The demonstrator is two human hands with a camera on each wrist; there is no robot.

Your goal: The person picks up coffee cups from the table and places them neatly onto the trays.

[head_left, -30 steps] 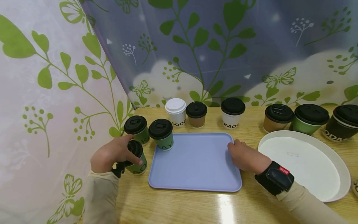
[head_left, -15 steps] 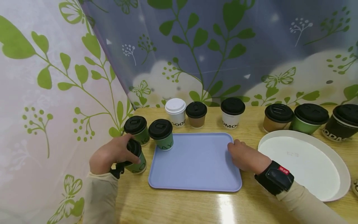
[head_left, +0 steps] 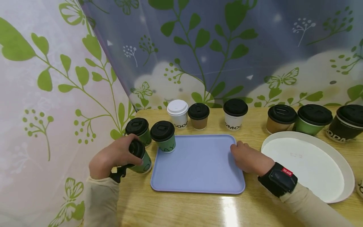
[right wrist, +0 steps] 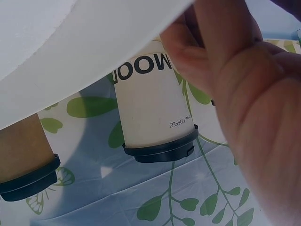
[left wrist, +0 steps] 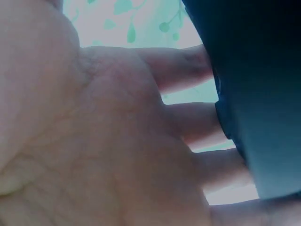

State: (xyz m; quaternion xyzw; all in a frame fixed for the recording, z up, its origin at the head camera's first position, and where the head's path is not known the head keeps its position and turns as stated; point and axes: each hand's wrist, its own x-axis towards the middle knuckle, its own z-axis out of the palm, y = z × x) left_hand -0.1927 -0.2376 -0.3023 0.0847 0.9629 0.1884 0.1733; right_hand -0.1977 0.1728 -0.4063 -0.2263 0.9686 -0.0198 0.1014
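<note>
My left hand (head_left: 113, 156) grips a green paper cup (head_left: 145, 164) with a black lid, just left of the lavender tray (head_left: 198, 171). The cup leans, its base pointing toward the tray. In the left wrist view, the fingers reach the dark lid (left wrist: 263, 103). A second green cup (head_left: 168, 144), lettered AY, stands upright on the tray's far left corner. Behind the held cup is a third green cup (head_left: 146, 137), partly covered by hand and lid. My right hand (head_left: 246, 157) holds the tray's right edge with curled fingers; its fingertips are partly hidden.
Along the back stand a white-lidded cup (head_left: 178, 115), a small brown cup (head_left: 199, 123) and a black-lidded white cup (head_left: 233, 121). A round white tray (head_left: 306, 176) lies at right, close to my right wrist. Behind it are brown (head_left: 278, 126), green (head_left: 307, 128) and black (head_left: 341, 130) cups.
The cup in my left hand has gone from nearly upright to leaning, its base swinging right toward the lavender tray. My right hand and the tray have stayed in place.
</note>
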